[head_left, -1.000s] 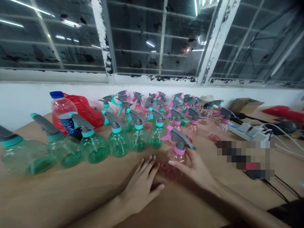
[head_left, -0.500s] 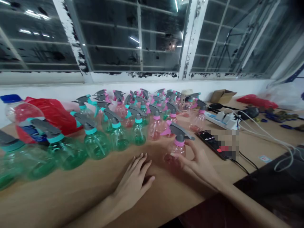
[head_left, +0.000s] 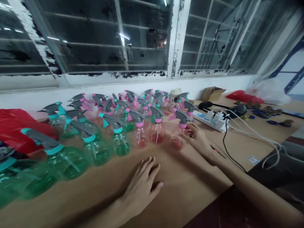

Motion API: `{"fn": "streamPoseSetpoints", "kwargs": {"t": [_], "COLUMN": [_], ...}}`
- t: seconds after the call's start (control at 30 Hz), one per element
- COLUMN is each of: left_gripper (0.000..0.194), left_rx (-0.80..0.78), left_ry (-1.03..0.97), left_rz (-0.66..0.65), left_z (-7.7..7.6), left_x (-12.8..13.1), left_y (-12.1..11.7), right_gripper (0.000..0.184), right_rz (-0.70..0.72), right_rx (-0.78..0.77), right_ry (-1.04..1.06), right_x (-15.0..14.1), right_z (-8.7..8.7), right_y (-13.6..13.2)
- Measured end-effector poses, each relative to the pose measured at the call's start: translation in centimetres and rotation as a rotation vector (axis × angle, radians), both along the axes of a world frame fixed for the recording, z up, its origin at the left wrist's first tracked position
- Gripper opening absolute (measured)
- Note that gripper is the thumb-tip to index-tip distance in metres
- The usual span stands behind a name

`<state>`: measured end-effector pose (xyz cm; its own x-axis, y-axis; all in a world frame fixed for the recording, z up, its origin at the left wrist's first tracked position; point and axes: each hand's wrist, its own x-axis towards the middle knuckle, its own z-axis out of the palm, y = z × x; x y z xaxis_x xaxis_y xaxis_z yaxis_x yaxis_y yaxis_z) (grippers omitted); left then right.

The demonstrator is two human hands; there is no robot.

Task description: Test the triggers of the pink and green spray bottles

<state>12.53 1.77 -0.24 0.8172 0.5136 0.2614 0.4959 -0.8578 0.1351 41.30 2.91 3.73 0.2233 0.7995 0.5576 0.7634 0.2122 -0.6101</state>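
Note:
My right hand (head_left: 198, 139) has its thumb and fingers round the right side of a pink spray bottle (head_left: 177, 141) with a grey trigger head and pink collar. The bottle stands upright at the right end of the front row, its nozzle pointing left. Palm down on the table, my left hand (head_left: 143, 182) is open with fingers spread and holds nothing. Two more pink spray bottles (head_left: 157, 131) stand just left of the held one. Beyond them on the left are green spray bottles (head_left: 121, 144) with turquoise collars, each with some liquid-coloured tint at the base.
Several more spray bottles crowd behind, up to the wall below the window. A white power strip (head_left: 211, 121) with plugs and cables lies right of my right hand, near a cardboard box (head_left: 212, 94). A red plastic bag (head_left: 23, 129) is at the left.
My right hand has moved the pink spray bottle away from me, up beside the other pink ones in the front row. My left hand stays flat. The view has turned right.

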Motion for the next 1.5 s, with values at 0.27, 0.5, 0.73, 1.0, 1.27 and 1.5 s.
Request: {"fn": "streamPoseSetpoints", "kwargs": {"t": [0.27, 0.5, 0.73, 1.0, 1.27, 1.5], "left_gripper": [0.044, 0.046, 0.045, 0.042, 0.041, 0.043], "left_rx": [-0.01, -0.038, -0.036, -0.036, -0.144, -0.211], "left_ry": [0.02, 0.042, 0.025, -0.02, -0.029, -0.083], "left_rz": [-0.04, -0.058, -0.079, -0.063, -0.068, -0.063], "left_z": [-0.1, -0.3, -0.2, -0.1, 0.9, 1.9], "left_x": [2.0, 3.4, 3.8, 3.9, 4.5, 4.9], "left_y": [1.9, 2.7, 3.0, 3.1, 1.9, 1.1], "right_gripper": [0.037, 0.035, 0.04, 0.054, 0.029, 0.046], "right_rz": [-0.007, 0.02, -0.042, -0.352, -0.217, -0.348], "right_rx": [-0.011, -0.019, -0.031, 0.008, -0.067, 0.072], "right_ry": [0.0, -0.016, 0.056, 0.146, 0.178, 0.205], "right_x": [0.9, 0.6, 1.8, 7.9, 7.8, 7.6], "right_z": [0.4, 1.0, 1.4, 1.4, 1.2, 3.7], "right_y": [4.6, 5.8, 2.9, 4.5, 8.1, 2.8]}}
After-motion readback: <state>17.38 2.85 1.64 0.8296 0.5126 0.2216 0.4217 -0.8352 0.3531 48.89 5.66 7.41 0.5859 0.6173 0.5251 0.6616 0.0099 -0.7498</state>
